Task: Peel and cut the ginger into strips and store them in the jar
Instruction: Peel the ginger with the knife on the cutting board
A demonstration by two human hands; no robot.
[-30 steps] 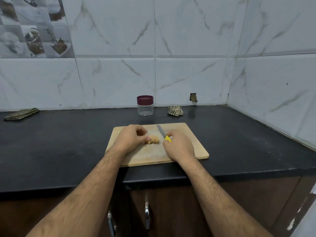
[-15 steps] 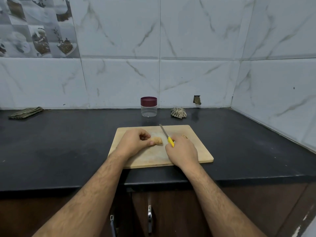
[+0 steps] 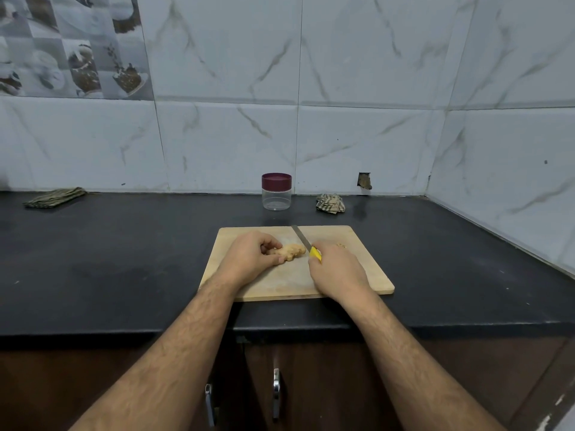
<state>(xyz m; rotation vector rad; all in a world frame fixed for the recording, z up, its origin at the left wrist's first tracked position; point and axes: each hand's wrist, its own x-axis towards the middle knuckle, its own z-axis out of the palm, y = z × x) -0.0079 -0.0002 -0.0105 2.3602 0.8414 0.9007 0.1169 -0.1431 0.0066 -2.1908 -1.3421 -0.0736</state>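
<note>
A pale knob of ginger (image 3: 292,251) lies on the wooden cutting board (image 3: 357,269), pinned at its left end by my left hand (image 3: 252,256). My right hand (image 3: 337,272) grips a knife (image 3: 306,244) with a yellow handle; its blade points away from me and rests just right of the ginger. A few small ginger scraps (image 3: 341,244) lie on the board beyond my right hand. A clear jar (image 3: 276,191) with a dark red lid stands closed by the back wall, behind the board.
The board sits on a black countertop (image 3: 124,269) in a tiled corner, the right wall close by. A crumpled cloth (image 3: 330,203) lies right of the jar and a folded cloth (image 3: 54,197) at far left. Cabinet handles (image 3: 275,390) are below the counter edge.
The ginger now shows more from under my left fingers, and small scraps have appeared on the board right of the knife. Both hands stay over the board.
</note>
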